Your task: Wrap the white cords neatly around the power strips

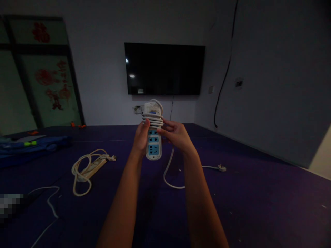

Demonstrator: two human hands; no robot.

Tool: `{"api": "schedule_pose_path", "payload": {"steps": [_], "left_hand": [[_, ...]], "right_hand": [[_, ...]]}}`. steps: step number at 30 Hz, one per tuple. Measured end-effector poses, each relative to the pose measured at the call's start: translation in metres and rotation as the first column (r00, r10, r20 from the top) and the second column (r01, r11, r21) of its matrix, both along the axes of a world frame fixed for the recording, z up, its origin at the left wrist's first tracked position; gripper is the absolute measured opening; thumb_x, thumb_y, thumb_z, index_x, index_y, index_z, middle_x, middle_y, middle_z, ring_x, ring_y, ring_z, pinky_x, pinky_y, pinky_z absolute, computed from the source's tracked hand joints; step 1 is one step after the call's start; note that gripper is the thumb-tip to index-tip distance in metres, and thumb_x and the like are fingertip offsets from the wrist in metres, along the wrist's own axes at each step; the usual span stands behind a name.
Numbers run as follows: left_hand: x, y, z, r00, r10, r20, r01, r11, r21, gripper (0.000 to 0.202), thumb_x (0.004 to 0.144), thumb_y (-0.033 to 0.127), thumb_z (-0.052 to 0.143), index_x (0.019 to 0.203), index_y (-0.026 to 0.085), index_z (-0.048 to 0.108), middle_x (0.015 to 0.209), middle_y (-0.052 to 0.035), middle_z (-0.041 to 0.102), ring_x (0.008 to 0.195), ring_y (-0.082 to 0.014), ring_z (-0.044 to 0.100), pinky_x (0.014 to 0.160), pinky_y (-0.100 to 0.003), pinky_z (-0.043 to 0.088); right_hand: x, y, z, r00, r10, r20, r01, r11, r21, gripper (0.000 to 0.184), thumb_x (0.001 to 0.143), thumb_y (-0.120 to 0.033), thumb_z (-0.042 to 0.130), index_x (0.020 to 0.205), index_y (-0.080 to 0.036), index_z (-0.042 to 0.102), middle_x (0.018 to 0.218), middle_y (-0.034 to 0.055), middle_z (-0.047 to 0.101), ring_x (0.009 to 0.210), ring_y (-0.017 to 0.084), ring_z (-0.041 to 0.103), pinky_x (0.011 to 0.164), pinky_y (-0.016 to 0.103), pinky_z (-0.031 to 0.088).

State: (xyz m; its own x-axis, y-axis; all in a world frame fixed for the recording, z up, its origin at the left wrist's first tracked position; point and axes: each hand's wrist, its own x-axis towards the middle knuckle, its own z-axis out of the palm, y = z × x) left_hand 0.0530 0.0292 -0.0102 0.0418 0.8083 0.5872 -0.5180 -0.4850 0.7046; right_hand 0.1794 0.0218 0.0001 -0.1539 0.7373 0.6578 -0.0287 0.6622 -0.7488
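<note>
My left hand (141, 136) grips a white power strip (153, 146) with blue sockets, held upright in front of me. Its white cable (153, 120) is wound in several turns round the upper part of the strip. My right hand (176, 135) is closed on the cable beside those turns. The loose rest of the cable (170, 172) hangs down to the dark purple floor and ends in a plug (221, 167) to the right.
A second power strip (94, 167) with a coiled cable lies on the floor at the left. Another thin white cable (50, 201) trails at the lower left. A black television (164, 68) hangs on the far wall. Blue fabric (33, 144) lies far left.
</note>
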Motion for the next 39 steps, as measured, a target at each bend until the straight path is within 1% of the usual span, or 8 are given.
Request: {"api": "schedule_pose_path", "payload": {"steps": [3,8,13,17,22,30,34,39], "left_hand": [[-0.007,-0.002,0.001,0.998,-0.034,-0.046,0.034,0.999,-0.015,0.050,0.071,0.058,0.060,0.101,0.018,0.060,0.073,-0.0059,0.068,0.066,-0.0211,0.067,0.057,-0.031,0.053],[-0.014,-0.005,0.004,0.979,-0.190,-0.071,0.184,0.980,-0.076,0.057,0.072,0.063,0.055,0.107,0.018,0.061,0.069,-0.0074,0.069,0.066,-0.0236,0.067,0.054,-0.032,0.053],[-0.013,-0.001,0.004,0.902,-0.417,-0.111,0.385,0.894,-0.229,0.075,0.070,0.077,0.040,0.103,0.014,0.064,0.060,-0.0103,0.066,0.063,-0.0262,0.067,0.051,-0.035,0.052],[-0.011,0.008,-0.001,0.885,-0.451,-0.119,0.413,0.876,-0.249,0.078,0.066,0.081,0.038,0.101,0.016,0.064,0.056,-0.0086,0.064,0.057,-0.0248,0.066,0.045,-0.032,0.048],[-0.009,0.015,-0.006,0.920,-0.372,-0.126,0.335,0.910,-0.245,0.084,0.065,0.084,0.028,0.098,0.015,0.063,0.056,-0.0086,0.063,0.050,-0.0230,0.062,0.041,-0.033,0.045],[-0.011,0.008,-0.004,0.967,-0.234,-0.105,0.215,0.963,-0.163,0.080,0.067,0.082,0.031,0.097,0.016,0.065,0.062,-0.0099,0.065,0.064,-0.0263,0.066,0.050,-0.035,0.050],[-0.008,0.013,-0.004,0.983,-0.169,-0.077,0.158,0.979,-0.132,0.078,0.069,0.080,0.032,0.099,0.017,0.065,0.068,-0.0099,0.067,0.070,-0.0257,0.066,0.057,-0.035,0.052],[0.000,0.017,-0.004,0.991,0.134,0.019,-0.134,0.990,-0.037,0.068,0.069,0.075,0.044,0.098,0.017,0.065,0.078,-0.0086,0.070,0.081,-0.0234,0.066,0.065,-0.030,0.050]], "right_hand": [[0.003,-0.006,0.002,0.996,0.052,0.076,-0.052,0.999,0.002,0.049,0.067,-0.034,0.070,0.111,-0.015,0.063,0.075,0.0025,0.070,0.043,0.004,0.048,0.034,0.015,0.034],[0.007,-0.010,0.003,0.986,0.109,0.126,-0.116,0.992,0.049,0.048,0.071,-0.034,0.067,0.116,-0.018,0.061,0.081,0.0025,0.071,0.042,0.003,0.045,0.035,0.016,0.033],[0.004,-0.007,0.004,0.999,0.021,0.040,-0.026,0.991,0.132,0.039,0.068,-0.040,0.069,0.099,-0.017,0.070,0.084,0.0040,0.071,0.063,0.012,0.060,0.055,0.024,0.050],[-0.002,-0.002,0.003,0.990,-0.142,-0.012,0.142,0.970,0.197,0.036,0.066,-0.046,0.069,0.084,-0.015,0.073,0.078,0.0047,0.070,0.070,0.017,0.063,0.062,0.028,0.050],[-0.009,0.003,0.000,0.979,-0.201,0.044,0.191,0.965,0.179,0.043,0.071,-0.055,0.062,0.078,-0.013,0.072,0.058,0.0015,0.062,0.052,0.012,0.055,0.045,0.021,0.040],[-0.014,0.000,-0.001,0.994,0.092,-0.064,-0.085,0.991,0.107,0.041,0.071,-0.052,0.063,0.088,-0.015,0.070,0.060,-0.0007,0.060,0.042,0.007,0.046,0.034,0.018,0.035],[-0.018,-0.004,0.002,0.996,0.018,-0.089,0.000,0.980,0.200,0.041,0.070,-0.044,0.066,0.098,-0.015,0.069,0.080,0.0043,0.069,0.069,0.016,0.063,0.058,0.025,0.052],[-0.026,0.006,-0.002,0.955,-0.278,-0.099,0.296,0.906,0.303,0.049,0.067,-0.039,0.070,0.110,-0.017,0.066,0.104,0.0075,0.069,0.097,0.025,0.064,0.084,0.037,0.050]]}}
